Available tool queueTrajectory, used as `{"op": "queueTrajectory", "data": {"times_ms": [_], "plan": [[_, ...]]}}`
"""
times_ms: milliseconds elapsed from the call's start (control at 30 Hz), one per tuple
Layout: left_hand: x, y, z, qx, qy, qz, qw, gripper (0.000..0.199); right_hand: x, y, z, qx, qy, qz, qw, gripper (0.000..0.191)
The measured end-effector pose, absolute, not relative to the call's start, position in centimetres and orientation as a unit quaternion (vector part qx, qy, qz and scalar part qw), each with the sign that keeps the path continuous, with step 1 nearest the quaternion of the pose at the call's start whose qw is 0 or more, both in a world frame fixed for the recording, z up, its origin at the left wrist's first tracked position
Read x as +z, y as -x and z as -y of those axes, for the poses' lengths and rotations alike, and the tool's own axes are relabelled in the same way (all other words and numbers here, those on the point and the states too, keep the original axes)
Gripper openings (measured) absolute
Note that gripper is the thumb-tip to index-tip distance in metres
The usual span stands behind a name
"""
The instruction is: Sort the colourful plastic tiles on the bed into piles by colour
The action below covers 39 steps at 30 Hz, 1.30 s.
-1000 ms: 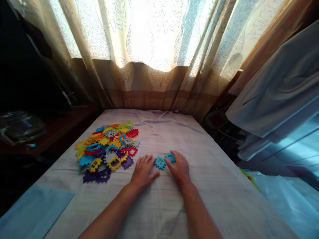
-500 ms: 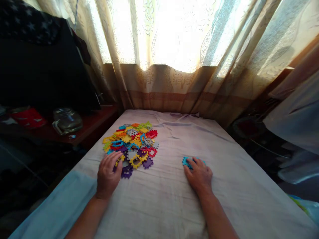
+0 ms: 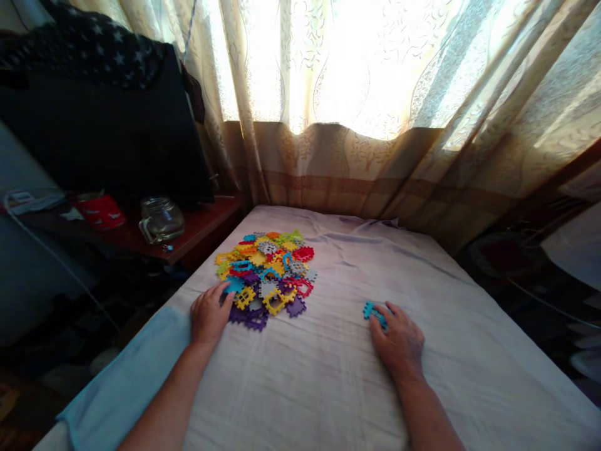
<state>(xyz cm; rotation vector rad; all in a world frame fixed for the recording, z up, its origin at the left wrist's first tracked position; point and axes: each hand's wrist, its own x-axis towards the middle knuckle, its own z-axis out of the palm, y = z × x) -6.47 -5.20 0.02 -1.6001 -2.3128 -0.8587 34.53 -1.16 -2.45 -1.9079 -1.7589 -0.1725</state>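
Observation:
A heap of toothed plastic building pieces (image 3: 277, 302) in yellow, blue, purple, red, grey, orange and green lies on the sheet at left of centre. My left hand (image 3: 209, 315) rests at the heap's near left edge, thumb and forefinger apart beside a blue piece (image 3: 235, 285). Just right of it are a yellow window-shaped piece (image 3: 245, 297) and purple pieces (image 3: 256, 320). Well away to the right, my right hand (image 3: 400, 341) has its thumb and fingers closed on a blue toothed building piece (image 3: 370, 309) on the sheet, partly covering it.
A pale sheet (image 3: 310, 382) covers the bed-like surface, with a light blue cloth (image 3: 136, 369) at its left edge. A dark red desk (image 3: 206, 227) bears a glass jug (image 3: 162, 220), a red container (image 3: 101, 211) and a black screen (image 3: 113, 134). Curtains (image 3: 323, 156) hang behind.
The view has swung left, so everything appears further right. My left hand has drawn back leftward from the yellow piece, uncovering more of the heap. My right hand stays at the blue piece.

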Motion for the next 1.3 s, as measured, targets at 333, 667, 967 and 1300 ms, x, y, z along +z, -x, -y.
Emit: {"op": "queueTrajectory", "data": {"times_ms": [333, 667, 967, 1300], "plan": [[2.6, 4.6, 6.1, -0.427, 0.609, 0.659, 0.108, 0.039, -0.8, -33.6, 1.0, -0.050, 0.625, 0.671, 0.396, 0.032], [3.4, -4.3, 7.7, -0.437, 0.715, 0.526, -0.144, 0.033, 3.6, -24.3, 5.8, 0.150, 0.356, 0.825, 0.413, 0.032], [1.7, -3.5, 6.8, -0.461, 0.642, 0.589, -0.166, 0.053, 2.9, -30.2, 2.3, 0.194, 0.578, 0.656, 0.444, 0.034], [1.4, 1.9, 6.0, -0.493, 0.587, 0.638, 0.074, 0.032, 1.2, -38.5, 1.3, 0.001, 0.785, 0.550, 0.285, 0.046]]}}
